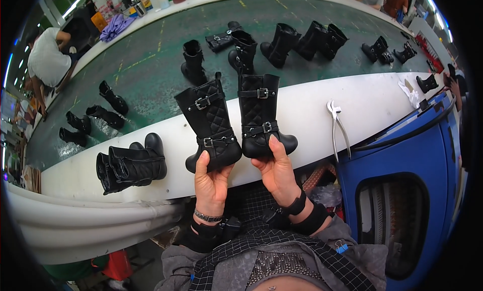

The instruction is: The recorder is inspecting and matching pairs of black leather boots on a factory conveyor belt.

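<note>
Two black buckled boots with quilted panels are held up side by side in front of me, their shafts pointing away. My left hand (pixel 211 183) grips the left boot (pixel 214 122) by its foot, thumb on top. By its foot too, my right hand (pixel 276 170) holds the right boot (pixel 259 110), with the thumb pressed near the lower buckle. The boots' feet point outward and their heel ends nearly meet. Another pair of black boots (pixel 136 162) lies on its side on the white ledge to the left.
A white ledge (pixel 307 110) runs before me, with metal pincers (pixel 337 130) on its right part. Beyond it, a green conveyor belt (pixel 151 79) carries several black boots. A blue machine (pixel 397 170) stands at right. A person in a white shirt (pixel 50 57) sits far left.
</note>
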`<state>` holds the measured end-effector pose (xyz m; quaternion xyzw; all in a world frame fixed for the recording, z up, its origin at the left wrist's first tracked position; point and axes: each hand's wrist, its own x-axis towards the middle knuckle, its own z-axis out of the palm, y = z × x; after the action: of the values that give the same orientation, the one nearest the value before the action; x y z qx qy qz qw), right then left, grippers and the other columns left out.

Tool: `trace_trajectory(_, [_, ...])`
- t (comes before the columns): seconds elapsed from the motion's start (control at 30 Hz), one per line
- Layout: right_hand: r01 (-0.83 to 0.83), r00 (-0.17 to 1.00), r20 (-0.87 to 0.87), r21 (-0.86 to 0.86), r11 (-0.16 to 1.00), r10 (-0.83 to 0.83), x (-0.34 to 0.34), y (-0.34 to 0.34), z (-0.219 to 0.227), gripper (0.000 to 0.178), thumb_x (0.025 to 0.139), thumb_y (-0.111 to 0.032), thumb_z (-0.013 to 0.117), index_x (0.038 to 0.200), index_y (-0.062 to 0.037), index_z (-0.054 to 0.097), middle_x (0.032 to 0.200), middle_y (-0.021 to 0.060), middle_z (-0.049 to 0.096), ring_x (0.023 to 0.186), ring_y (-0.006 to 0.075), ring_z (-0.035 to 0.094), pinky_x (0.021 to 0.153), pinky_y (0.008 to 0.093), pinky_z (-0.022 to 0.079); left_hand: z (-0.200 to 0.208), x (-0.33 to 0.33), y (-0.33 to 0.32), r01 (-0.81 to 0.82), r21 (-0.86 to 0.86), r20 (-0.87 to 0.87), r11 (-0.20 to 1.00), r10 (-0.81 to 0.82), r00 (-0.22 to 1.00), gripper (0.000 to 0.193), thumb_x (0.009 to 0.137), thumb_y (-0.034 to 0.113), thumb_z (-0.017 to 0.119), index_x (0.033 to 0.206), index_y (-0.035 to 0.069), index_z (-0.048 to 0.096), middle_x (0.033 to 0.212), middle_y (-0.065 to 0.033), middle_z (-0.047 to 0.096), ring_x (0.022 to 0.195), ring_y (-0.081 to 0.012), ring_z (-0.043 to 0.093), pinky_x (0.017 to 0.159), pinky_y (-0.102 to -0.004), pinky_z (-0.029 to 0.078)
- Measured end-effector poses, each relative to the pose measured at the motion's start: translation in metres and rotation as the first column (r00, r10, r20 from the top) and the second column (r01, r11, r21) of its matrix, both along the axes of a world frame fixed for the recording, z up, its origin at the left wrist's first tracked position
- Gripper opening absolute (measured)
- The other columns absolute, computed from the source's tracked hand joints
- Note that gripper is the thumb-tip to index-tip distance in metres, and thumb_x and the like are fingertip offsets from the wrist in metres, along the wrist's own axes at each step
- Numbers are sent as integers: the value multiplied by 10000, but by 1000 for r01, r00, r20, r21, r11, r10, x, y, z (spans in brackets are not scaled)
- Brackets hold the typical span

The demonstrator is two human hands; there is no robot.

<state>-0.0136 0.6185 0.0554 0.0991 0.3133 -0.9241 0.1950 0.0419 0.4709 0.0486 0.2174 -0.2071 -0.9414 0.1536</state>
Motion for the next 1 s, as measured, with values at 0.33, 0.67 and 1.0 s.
trace_trajectory(0.33, [-8, 1000, 14, 15, 1000, 8, 0, 5, -4, 307, 918, -312, 623, 1103, -68, 602, 994, 48, 665, 853, 136, 662, 651, 261, 581, -4, 0, 4, 20, -24, -29, 1000, -21, 999, 421, 895, 234, 622, 1226, 4, 502, 1194, -166, 592, 1082, -313, 615, 869, -457, 583])
trace_trajectory(0.67, [-27, 999, -28, 70, 997, 29, -1, 12, -7, 296, 900, -259, 638, 1113, -60, 580, 984, 58, 660, 804, 144, 666, 647, 277, 590, -10, 3, 7, 27, -106, 4, 994, -26, 1000, 431, 874, 219, 634, 1229, 12, 505, 1179, -160, 598, 1087, -318, 609, 905, -487, 555])
trace_trajectory(1.0, [-169, 983, -74, 16, 986, 169, -8, 21, -5, 401, 875, -357, 640, 1162, -86, 569, 1026, 57, 660, 906, 153, 662, 631, 283, 589, -7, 3, 8, 78, -53, -74, 996, -82, 994, 461, 864, 242, 641, 1252, 35, 501, 1193, -140, 594, 1103, -313, 601, 905, -482, 551])
